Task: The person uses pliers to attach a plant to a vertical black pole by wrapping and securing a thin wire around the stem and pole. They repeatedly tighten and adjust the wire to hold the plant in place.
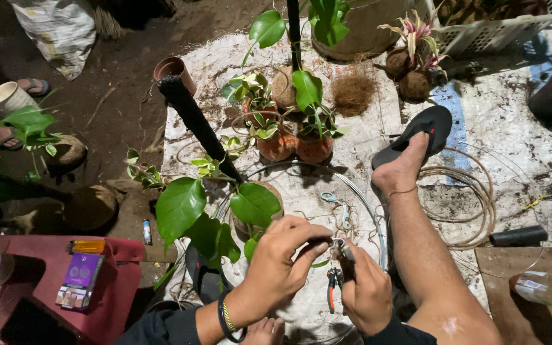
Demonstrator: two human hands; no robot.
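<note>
My left hand pinches a thin wire near the jaws of a pair of pliers with red-and-black handles, which my right hand grips. Both hands meet just below a leafy green plant rooted in a coconut-husk ball and tied to a black pole. A loop of grey wire curves around the hands. My bare leg and foot in a black sandal stretch out to the right.
Small potted plants in husk balls stand beyond. A coil of brown wire lies right. Scissors rest on the white sheet. A red table with a purple box sits left. Another person's sandalled feet are far left.
</note>
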